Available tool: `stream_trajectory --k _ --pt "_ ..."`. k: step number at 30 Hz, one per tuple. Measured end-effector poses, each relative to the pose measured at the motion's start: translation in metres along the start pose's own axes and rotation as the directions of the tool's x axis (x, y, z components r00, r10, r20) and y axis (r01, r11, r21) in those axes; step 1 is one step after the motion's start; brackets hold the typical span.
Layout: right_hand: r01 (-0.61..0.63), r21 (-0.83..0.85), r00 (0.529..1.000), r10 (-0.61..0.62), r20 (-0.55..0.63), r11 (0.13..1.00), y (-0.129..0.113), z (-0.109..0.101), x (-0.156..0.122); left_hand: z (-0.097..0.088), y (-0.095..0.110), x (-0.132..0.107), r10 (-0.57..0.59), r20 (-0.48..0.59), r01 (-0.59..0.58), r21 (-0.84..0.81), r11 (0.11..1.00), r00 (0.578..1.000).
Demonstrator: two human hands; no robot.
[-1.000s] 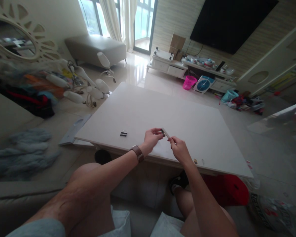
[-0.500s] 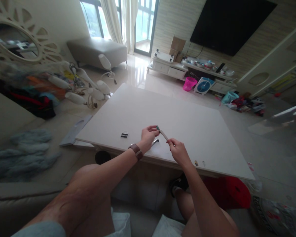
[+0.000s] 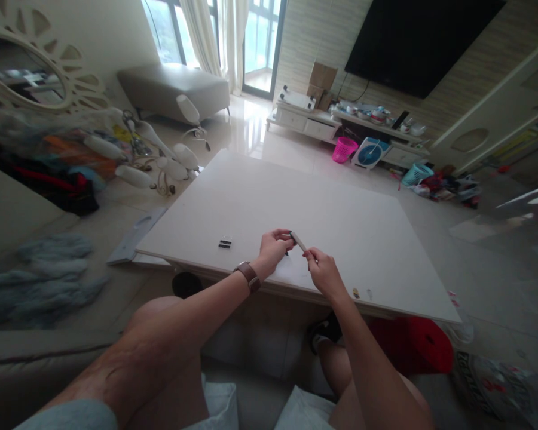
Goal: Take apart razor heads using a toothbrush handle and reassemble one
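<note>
Over the near part of the white table (image 3: 332,215), my left hand (image 3: 274,249) pinches a small dark piece at the far end of a slim light-coloured tube (image 3: 298,240). That piece showed green earlier and is now mostly hidden by the fingers. My right hand (image 3: 323,270) grips the tube's near end, its fingers closed round it. The tube slants between the two hands and meets the left fingertips. Under my left hand, a dark-tipped part (image 3: 287,254) lies partly covered on the tabletop.
Two short black bars (image 3: 225,243) lie left of my hands. A small yellow-and-black piece (image 3: 355,293) and a clear piece (image 3: 370,294) sit by the near edge. A red roll (image 3: 424,344) stands below right; a lamp with white shades (image 3: 173,168) is beyond the left edge.
The tube's far end has come up against the left fingertips, and the green piece no longer shows. My left hand has shifted slightly right, covering more of the dark-tipped part.
</note>
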State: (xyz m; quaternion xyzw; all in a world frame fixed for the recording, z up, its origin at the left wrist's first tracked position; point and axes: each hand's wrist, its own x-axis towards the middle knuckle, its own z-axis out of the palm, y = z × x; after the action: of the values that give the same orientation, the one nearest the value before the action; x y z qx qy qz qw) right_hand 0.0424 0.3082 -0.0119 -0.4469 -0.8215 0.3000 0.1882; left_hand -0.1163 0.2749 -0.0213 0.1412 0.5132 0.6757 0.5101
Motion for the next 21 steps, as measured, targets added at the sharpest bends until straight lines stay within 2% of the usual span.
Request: stream_trajectory --k 5,8,13,17,21 --pt "0.006 -0.009 1.0 -0.006 -0.008 1.0 -0.003 -0.001 -0.002 0.004 -0.004 -0.005 -0.075 0.048 0.076 -0.035 0.996 0.996" --pt "0.035 -0.047 0.999 -0.037 -0.037 0.998 -0.007 -0.004 -0.004 0.003 0.0 -0.001 -0.092 0.029 0.094 -0.074 0.993 0.995" --pt "0.023 -0.039 0.997 -0.026 -0.073 0.999 -0.008 -0.008 -0.006 -0.002 0.012 0.01 -0.024 -0.041 0.019 -0.125 0.992 0.999" --pt "0.014 -0.061 0.998 -0.018 -0.063 0.998 -0.006 -0.005 -0.004 -0.003 0.013 0.009 0.02 -0.006 -0.021 -0.07 0.997 1.0" --pt "0.0 -0.042 0.998 -0.003 -0.063 0.999 -0.005 -0.004 -0.002 0.0 0.005 0.002 0.056 0.042 -0.058 0.03 0.998 0.998"
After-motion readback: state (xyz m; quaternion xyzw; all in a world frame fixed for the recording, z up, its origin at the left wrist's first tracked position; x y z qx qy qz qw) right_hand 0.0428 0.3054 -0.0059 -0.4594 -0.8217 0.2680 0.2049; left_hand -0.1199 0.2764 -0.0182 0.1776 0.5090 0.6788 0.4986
